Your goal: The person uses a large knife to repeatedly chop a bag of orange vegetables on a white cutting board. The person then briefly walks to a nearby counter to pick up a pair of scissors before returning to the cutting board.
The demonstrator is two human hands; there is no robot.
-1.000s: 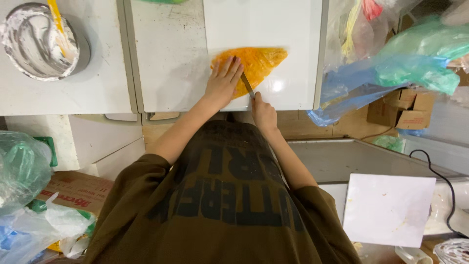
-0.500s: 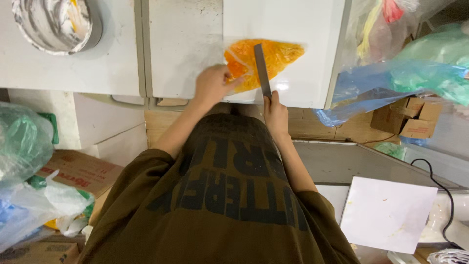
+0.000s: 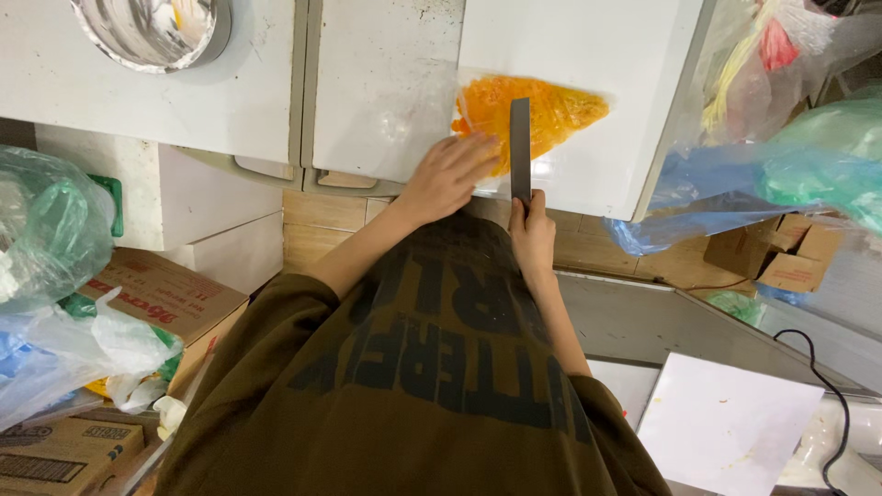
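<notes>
The right hand (image 3: 533,237), fist closed on a knife (image 3: 520,152), has swung its blade across the orange slab (image 3: 537,115) on the white tabletop (image 3: 588,55); the left hand (image 3: 447,176), fingers spread, now steadies the slab's left edge, so a cut looks set up.

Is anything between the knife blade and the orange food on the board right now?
Nothing visible. The knife, held by the right hand, lies straight across the orange food on the white board. The left hand rests at the food's left edge, beside the blade, not under it.
</notes>
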